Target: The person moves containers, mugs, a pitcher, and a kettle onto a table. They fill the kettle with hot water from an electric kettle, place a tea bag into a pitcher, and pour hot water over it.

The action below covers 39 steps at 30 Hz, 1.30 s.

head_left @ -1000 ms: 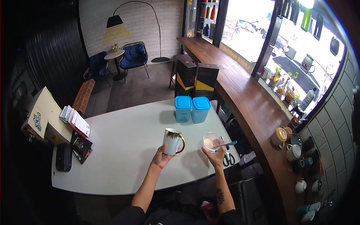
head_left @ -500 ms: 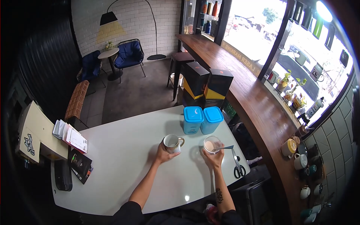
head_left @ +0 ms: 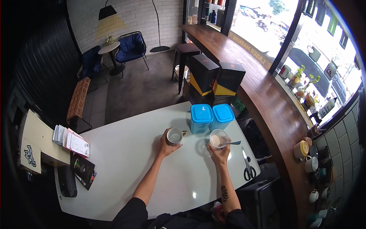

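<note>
My left hand [head_left: 166,147] is closed around a mug [head_left: 175,136] with a gold-coloured handle; its inside looks pale and no contents show. To the right, my right hand [head_left: 219,154] grips a clear cup [head_left: 225,134] holding a light brown drink. A spoon [head_left: 231,143] leans in that cup, its dark handle pointing right over the rim. Just behind the cup stand two blue lidded canisters, the left canister [head_left: 201,119] and the right canister [head_left: 221,117]. Black-handled scissors [head_left: 248,166] lie on the table right of my right hand.
The white table [head_left: 126,160] carries a cream box [head_left: 40,143], papers [head_left: 77,144], dark packets [head_left: 84,170] and a black case [head_left: 66,182] at left. Black-and-yellow boxes [head_left: 204,74] stand behind the canisters. A wooden counter [head_left: 263,103] with several mugs curves along the right.
The mug in my left hand has tilted so that more of its inside shows. Both hands remain closed on the mug and cup. The camera view has shifted slightly.
</note>
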Each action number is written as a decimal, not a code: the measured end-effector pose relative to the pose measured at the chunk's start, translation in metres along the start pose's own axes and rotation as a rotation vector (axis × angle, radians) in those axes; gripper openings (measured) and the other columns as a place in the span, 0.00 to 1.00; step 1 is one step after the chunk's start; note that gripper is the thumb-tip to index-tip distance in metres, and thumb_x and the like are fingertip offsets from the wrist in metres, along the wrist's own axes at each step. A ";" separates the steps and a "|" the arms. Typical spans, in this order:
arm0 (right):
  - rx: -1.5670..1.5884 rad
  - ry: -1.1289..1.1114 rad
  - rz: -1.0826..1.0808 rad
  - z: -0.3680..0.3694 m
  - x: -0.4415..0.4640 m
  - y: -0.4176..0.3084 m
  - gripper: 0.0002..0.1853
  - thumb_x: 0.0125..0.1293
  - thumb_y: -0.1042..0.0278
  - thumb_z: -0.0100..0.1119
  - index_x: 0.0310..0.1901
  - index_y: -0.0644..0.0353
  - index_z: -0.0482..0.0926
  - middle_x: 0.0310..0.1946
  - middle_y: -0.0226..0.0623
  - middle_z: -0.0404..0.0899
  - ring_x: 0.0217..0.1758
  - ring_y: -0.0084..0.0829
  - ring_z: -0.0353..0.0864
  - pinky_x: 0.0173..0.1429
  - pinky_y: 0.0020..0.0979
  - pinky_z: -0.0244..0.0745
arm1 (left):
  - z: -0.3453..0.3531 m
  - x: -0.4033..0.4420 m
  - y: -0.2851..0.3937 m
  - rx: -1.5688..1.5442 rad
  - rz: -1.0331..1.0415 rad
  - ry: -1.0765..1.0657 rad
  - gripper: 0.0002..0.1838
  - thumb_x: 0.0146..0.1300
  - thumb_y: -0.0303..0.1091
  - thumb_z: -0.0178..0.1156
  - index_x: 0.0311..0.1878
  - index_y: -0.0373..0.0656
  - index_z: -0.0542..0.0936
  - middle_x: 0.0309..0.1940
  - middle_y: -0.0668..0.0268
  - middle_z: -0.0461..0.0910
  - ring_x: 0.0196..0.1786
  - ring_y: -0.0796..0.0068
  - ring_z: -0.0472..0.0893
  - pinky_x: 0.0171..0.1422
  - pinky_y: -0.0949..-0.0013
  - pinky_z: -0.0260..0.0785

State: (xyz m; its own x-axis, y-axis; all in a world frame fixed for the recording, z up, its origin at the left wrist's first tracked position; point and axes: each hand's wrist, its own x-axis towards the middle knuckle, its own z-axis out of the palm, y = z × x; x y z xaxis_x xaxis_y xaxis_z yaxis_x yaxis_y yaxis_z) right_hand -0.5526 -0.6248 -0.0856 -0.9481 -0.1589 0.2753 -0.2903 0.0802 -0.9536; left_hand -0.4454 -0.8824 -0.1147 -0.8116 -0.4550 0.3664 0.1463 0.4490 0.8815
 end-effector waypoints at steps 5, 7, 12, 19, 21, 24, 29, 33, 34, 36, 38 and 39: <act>-0.024 0.003 -0.051 0.010 0.009 0.009 0.42 0.44 0.74 0.80 0.60 0.63 0.64 0.52 0.42 0.76 0.56 0.35 0.80 0.62 0.33 0.78 | -0.014 0.002 0.007 0.063 -0.070 -0.039 0.44 0.39 0.33 0.83 0.60 0.40 0.70 0.52 0.59 0.80 0.57 0.65 0.80 0.63 0.60 0.74; -0.003 0.006 -0.063 0.014 0.011 0.011 0.42 0.44 0.74 0.80 0.60 0.63 0.64 0.52 0.42 0.76 0.56 0.35 0.80 0.62 0.33 0.77 | -0.031 -0.006 0.012 0.088 -0.104 -0.039 0.43 0.38 0.33 0.83 0.60 0.40 0.71 0.52 0.59 0.80 0.57 0.65 0.80 0.64 0.60 0.74; 0.051 0.011 -0.062 0.021 0.009 0.011 0.43 0.44 0.73 0.82 0.61 0.65 0.64 0.52 0.42 0.76 0.56 0.35 0.80 0.62 0.33 0.76 | -0.097 -0.063 0.016 0.141 -0.196 0.090 0.41 0.39 0.29 0.83 0.58 0.38 0.73 0.51 0.60 0.81 0.54 0.66 0.81 0.61 0.62 0.74; -0.147 0.280 0.024 0.021 -0.022 0.019 0.45 0.50 0.64 0.81 0.66 0.70 0.64 0.56 0.46 0.73 0.54 0.38 0.78 0.53 0.33 0.78 | -0.188 -0.157 0.021 0.172 -0.289 0.502 0.39 0.38 0.25 0.83 0.57 0.37 0.74 0.51 0.60 0.80 0.53 0.67 0.81 0.59 0.63 0.75; -0.211 0.316 0.101 0.017 -0.042 0.019 0.34 0.56 0.67 0.75 0.61 0.70 0.69 0.51 0.42 0.75 0.45 0.31 0.78 0.46 0.31 0.77 | -0.207 -0.181 0.015 0.168 -0.297 0.566 0.39 0.39 0.23 0.81 0.58 0.36 0.74 0.51 0.60 0.80 0.54 0.67 0.81 0.59 0.62 0.75; -0.152 0.192 0.098 0.007 -0.059 0.017 0.21 0.62 0.72 0.67 0.54 0.69 0.74 0.43 0.39 0.77 0.38 0.25 0.76 0.41 0.28 0.75 | -0.226 -0.206 0.011 0.146 -0.321 0.758 0.38 0.41 0.19 0.79 0.59 0.35 0.73 0.53 0.61 0.79 0.54 0.66 0.80 0.60 0.63 0.74; -0.057 0.116 0.061 -0.022 -0.073 -0.005 0.11 0.64 0.76 0.61 0.47 0.68 0.77 0.35 0.34 0.78 0.32 0.22 0.76 0.39 0.26 0.74 | -0.251 -0.227 -0.009 0.163 -0.255 0.792 0.42 0.41 0.19 0.79 0.62 0.36 0.70 0.53 0.61 0.78 0.54 0.66 0.79 0.59 0.64 0.73; -0.083 0.073 -0.023 -0.078 -0.076 -0.017 0.08 0.64 0.77 0.62 0.45 0.66 0.78 0.30 0.29 0.78 0.30 0.18 0.75 0.38 0.22 0.74 | -0.250 -0.234 -0.033 0.374 -0.269 0.987 0.59 0.34 0.28 0.84 0.70 0.37 0.57 0.60 0.47 0.69 0.59 0.52 0.74 0.64 0.55 0.70; -0.087 0.073 -0.030 -0.098 -0.080 -0.022 0.08 0.65 0.78 0.62 0.44 0.66 0.79 0.30 0.28 0.77 0.30 0.16 0.75 0.38 0.21 0.73 | -0.229 -0.229 -0.008 0.513 -0.480 1.148 0.58 0.36 0.29 0.83 0.70 0.37 0.56 0.59 0.46 0.68 0.58 0.49 0.74 0.62 0.53 0.71; -0.087 0.099 -0.031 -0.145 -0.090 -0.022 0.05 0.67 0.79 0.61 0.43 0.66 0.78 0.29 0.27 0.77 0.31 0.14 0.75 0.38 0.17 0.72 | -0.188 -0.229 0.001 0.653 -0.587 1.368 0.51 0.43 0.29 0.79 0.68 0.39 0.57 0.54 0.47 0.68 0.55 0.48 0.74 0.57 0.51 0.73; -0.075 0.177 -0.026 -0.198 -0.099 -0.027 0.03 0.69 0.78 0.60 0.42 0.66 0.78 0.30 0.25 0.78 0.31 0.12 0.75 0.37 0.17 0.71 | -0.119 -0.213 0.050 0.106 -0.538 1.430 0.37 0.53 0.29 0.70 0.63 0.41 0.60 0.49 0.55 0.67 0.48 0.59 0.73 0.51 0.55 0.72; -0.061 0.221 -0.016 -0.225 -0.106 -0.036 0.03 0.69 0.77 0.60 0.41 0.66 0.78 0.29 0.24 0.78 0.31 0.12 0.75 0.36 0.17 0.70 | -0.076 -0.205 0.047 0.064 -0.520 1.317 0.34 0.55 0.28 0.68 0.62 0.42 0.61 0.48 0.57 0.66 0.46 0.63 0.72 0.49 0.59 0.72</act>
State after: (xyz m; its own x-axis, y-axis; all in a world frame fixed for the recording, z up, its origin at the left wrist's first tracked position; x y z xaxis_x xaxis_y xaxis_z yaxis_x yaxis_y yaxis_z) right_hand -0.4706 -0.3892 -0.0535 -0.9467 0.0582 0.3168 -0.3066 0.1394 -0.9416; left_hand -0.2293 -0.8267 -0.1257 0.3539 -0.9342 0.0458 -0.0554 0.0280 0.9981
